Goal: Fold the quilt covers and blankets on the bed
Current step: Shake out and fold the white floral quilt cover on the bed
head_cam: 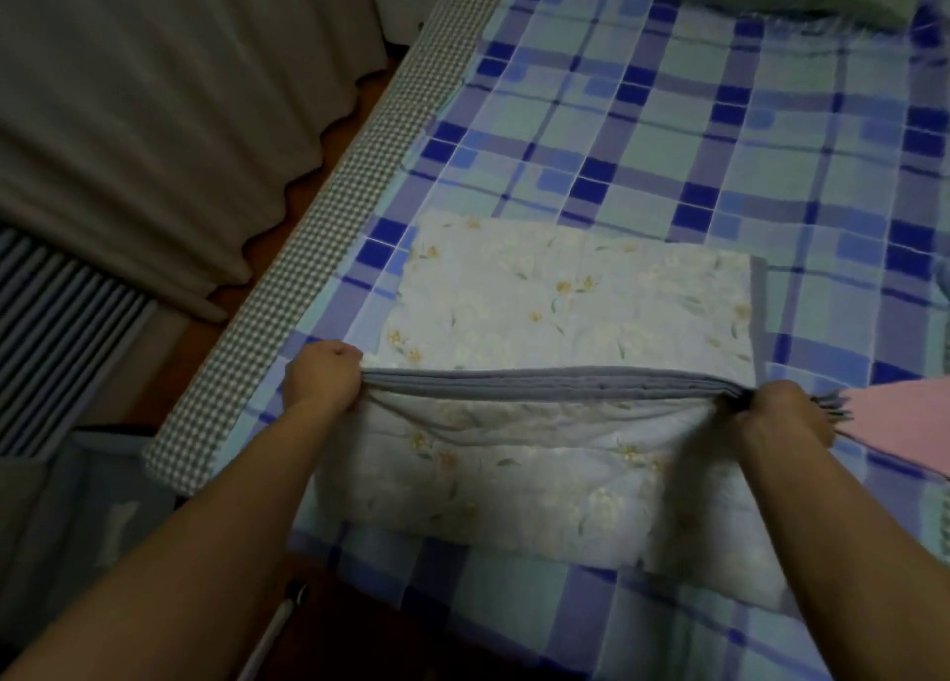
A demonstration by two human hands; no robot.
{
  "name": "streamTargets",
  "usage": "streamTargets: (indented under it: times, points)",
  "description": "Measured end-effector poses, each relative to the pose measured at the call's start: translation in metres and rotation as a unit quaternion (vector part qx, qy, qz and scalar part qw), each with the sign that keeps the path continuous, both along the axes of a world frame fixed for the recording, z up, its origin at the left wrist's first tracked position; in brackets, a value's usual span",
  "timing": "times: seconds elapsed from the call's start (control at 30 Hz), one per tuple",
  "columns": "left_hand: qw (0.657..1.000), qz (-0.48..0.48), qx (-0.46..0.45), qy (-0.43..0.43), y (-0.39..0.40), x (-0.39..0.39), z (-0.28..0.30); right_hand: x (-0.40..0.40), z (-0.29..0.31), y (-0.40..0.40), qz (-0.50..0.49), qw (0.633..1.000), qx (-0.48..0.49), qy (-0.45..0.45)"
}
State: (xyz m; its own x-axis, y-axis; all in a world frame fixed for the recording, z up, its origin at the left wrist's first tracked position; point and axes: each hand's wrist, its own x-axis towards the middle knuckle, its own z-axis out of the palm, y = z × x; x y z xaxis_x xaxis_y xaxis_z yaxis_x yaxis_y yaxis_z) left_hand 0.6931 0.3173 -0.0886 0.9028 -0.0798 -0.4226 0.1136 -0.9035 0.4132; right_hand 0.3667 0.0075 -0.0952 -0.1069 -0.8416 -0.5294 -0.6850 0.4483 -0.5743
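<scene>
1. A bed fills the middle and right, its sheet checked in blue, teal and white.
2. A gingham-covered mattress edge runs from 12 o'clock down to 8 o'clock.
3. Pale scalloped curtains hang at 10 o'clock.
4. Reddish-brown floor shows at 9 o'clock.
5. Light is dim.

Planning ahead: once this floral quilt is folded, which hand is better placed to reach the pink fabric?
Probably the right hand: the pink fabric lies right beside it, while the left hand grips the floral quilt's far end.
</scene>
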Motion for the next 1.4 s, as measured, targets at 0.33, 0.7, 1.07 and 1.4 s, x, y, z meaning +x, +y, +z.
streamTargets:
  times: [0.33, 0.7, 1.07, 1.4]
  points:
    - [0.959, 0.098, -0.150, 0.219, -0.161, 0.107, -0.070, 0.076, -0.060, -0.114, -0.069, 0.997, -0.031, 0.020]
    - [0.764, -0.626, 0.153, -0.019, -0.217, 0.169, -0.163, 0.176, -0.179, -0.120, 0.588, 0.764, -0.189, 0.183]
    - [0.726, -0.671, 0.109, -0.107, -0.199, 0.168, -0.151, 0.137, -0.169, -0.141, 0.600, 0.753, -0.153, 0.225]
    - [0.769, -0.608, 0.129, -0.149, -0.145, 0.125, -0.160, 0.085, -0.165, -0.097, 0.613, 0.679, -0.340, 0.220]
